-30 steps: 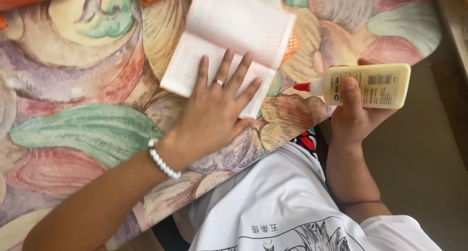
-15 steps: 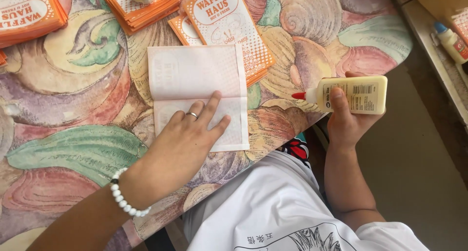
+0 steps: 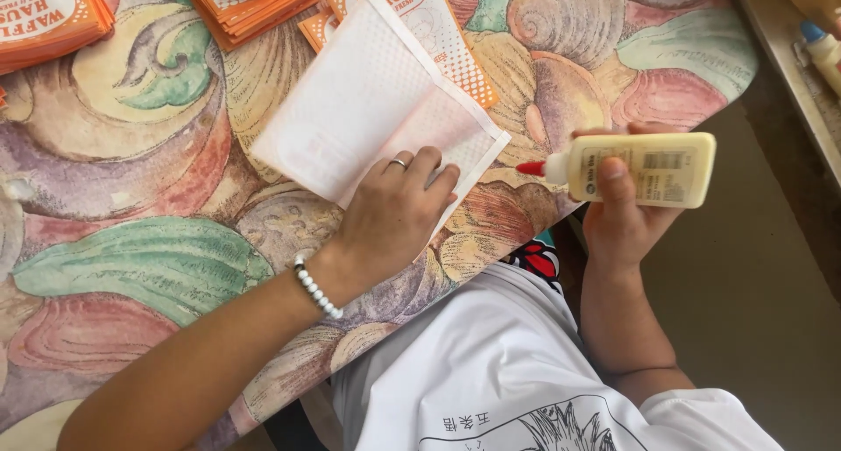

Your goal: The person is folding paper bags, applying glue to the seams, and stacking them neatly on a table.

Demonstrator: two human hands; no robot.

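Glue bottle (image 3: 644,169) horizontal in right hand (image 3: 620,219), red tip pointing left.

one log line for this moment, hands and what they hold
left hand: pressing flat on white paper bag | right hand: gripping glue bottle, red tip toward bag | surface: shell-pattern table

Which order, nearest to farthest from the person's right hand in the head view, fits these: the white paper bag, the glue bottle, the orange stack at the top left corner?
1. Glue bottle: held in the right hand, off the table's right edge.
2. White paper bag: mid-table, under the left hand.
3. Orange stack: far top left corner.
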